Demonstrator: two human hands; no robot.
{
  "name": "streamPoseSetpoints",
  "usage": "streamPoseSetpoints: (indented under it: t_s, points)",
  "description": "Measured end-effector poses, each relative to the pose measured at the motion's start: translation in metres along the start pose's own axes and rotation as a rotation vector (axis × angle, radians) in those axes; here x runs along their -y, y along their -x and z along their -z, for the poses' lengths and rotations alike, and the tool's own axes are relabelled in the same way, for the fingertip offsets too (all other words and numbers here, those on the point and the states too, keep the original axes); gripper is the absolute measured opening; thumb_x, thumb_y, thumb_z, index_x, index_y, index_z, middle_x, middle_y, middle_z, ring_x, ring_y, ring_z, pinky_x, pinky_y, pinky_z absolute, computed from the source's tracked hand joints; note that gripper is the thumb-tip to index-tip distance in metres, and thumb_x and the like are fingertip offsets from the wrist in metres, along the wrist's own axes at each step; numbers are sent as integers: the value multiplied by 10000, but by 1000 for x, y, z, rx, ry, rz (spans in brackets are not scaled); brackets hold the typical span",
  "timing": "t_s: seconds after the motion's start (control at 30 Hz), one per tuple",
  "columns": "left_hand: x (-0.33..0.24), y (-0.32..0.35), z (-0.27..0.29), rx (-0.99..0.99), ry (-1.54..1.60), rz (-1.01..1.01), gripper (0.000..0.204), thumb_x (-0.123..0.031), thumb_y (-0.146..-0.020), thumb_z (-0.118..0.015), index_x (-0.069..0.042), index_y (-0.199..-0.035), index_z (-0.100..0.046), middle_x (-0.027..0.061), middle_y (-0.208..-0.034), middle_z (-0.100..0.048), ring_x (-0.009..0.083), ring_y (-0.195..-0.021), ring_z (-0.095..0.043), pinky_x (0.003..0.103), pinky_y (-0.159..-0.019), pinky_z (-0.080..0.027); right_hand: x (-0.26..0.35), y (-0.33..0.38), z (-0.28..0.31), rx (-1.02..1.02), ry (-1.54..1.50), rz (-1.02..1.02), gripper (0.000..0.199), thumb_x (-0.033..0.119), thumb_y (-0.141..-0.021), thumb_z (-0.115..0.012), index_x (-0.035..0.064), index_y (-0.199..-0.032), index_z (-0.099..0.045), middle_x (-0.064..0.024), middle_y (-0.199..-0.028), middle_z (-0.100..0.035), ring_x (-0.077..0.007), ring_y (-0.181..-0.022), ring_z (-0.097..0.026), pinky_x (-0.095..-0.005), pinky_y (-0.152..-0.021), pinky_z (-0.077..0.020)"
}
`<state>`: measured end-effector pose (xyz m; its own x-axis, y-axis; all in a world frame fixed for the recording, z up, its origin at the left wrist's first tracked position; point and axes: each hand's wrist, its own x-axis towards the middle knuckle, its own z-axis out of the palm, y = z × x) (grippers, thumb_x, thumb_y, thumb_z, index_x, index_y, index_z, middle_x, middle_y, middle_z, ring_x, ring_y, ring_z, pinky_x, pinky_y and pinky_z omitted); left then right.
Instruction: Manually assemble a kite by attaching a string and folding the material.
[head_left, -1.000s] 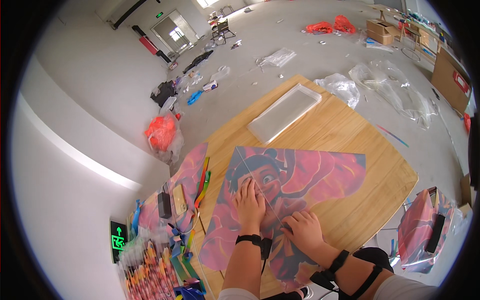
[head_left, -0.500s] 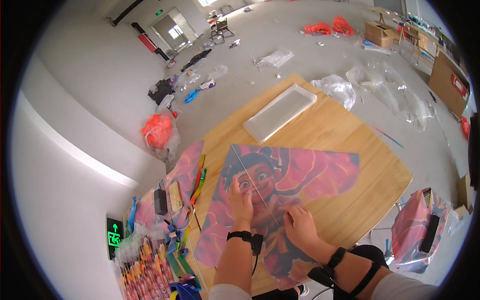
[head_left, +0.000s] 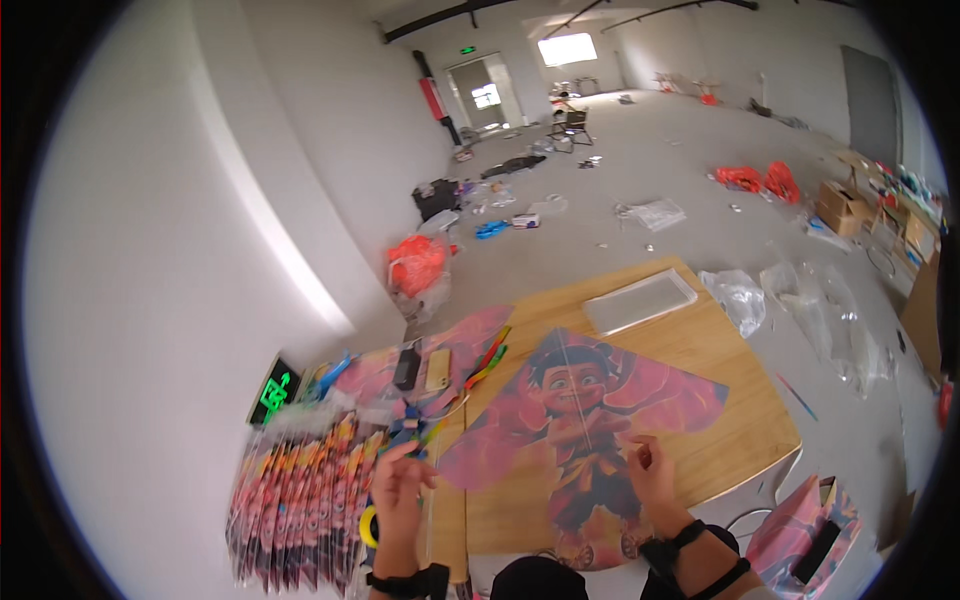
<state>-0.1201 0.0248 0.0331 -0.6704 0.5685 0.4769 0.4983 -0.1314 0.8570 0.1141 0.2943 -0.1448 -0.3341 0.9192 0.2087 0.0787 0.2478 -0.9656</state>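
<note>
On the table lies a kite [head_left: 590, 440] of thin sheet printed with a cartoon figure in blue, pink and orange. A thin pale rod [head_left: 575, 395] runs down its middle. My left hand [head_left: 402, 490] is off the kite, over the table's left side, with fingers loosely bent and apart and nothing seen in them. It is nearest to a stack of bagged printed kites [head_left: 300, 490] and a yellow tape roll [head_left: 369, 526]. Beside the kite's right lower edge, my right hand [head_left: 650, 470] has its fingers curled in; what they hold, if anything, is hidden.
Clear plastic sleeves [head_left: 640, 301] lie at the wooden table's [head_left: 745, 430] far end. A phone [head_left: 438, 370], a black box [head_left: 407, 367] and coloured ribbons [head_left: 488, 360] sit on the left. A printed bag [head_left: 800, 535] stands at right. Plastic wrap [head_left: 735, 300] litters the floor.
My left hand has left the kite and moved left toward the bagged stack. My right hand has come off the rod to the kite's right edge. The head view has tilted up and turned left.
</note>
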Motion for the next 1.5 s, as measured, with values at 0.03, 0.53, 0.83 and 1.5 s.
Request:
streamPoseSetpoints:
  t_s: [0.03, 0.53, 0.83, 1.5]
  points:
    - [-8, 15, 24, -61, 65, 35, 296, -103, -1040, -521, -23, -1324, -536, 94, -900, -691, 147, -750, -628, 275, -717, -503, 7, 5, 12, 116, -50, -48, 262, 77, -901, -711, 87, -1159, -669, 18, -736, -523, -95, -637, -476, -276, -584, -417]
    - [125, 200, 206, -339, -748, 328, 205, -98, -880, -681, -56, -1078, -717, 103, -906, -679, 262, -827, -658, 389, -757, -530, 22, 193, 198, 179, -79, -53, 227, -21, -964, -564, 34, -1180, -604, 6, -842, -553, -43, -675, -509, -189, -589, -410]
    - [147, 158, 204, -179, -1046, 603, 518, -508, -985, -451, -142, -916, -811, 150, -1093, -715, 437, -1151, -579, 567, -1004, -427, -15, 184, 189, 47, 42, -53, 154, -8, -968, -572, 31, -1098, -644, -12, -829, -612, -84, -728, -581, -237, -669, -468]
    - [75, 162, 226, 16, -428, 645, 288, -289, -908, -733, -12, -831, -749, 0, -670, -631, 91, -588, -515, 281, -548, -388, -12, 190, 194, 28, 145, -30, 124, 16, -985, -569, 39, -1065, -662, -4, -802, -616, -56, -617, -518, -228, -564, -425]
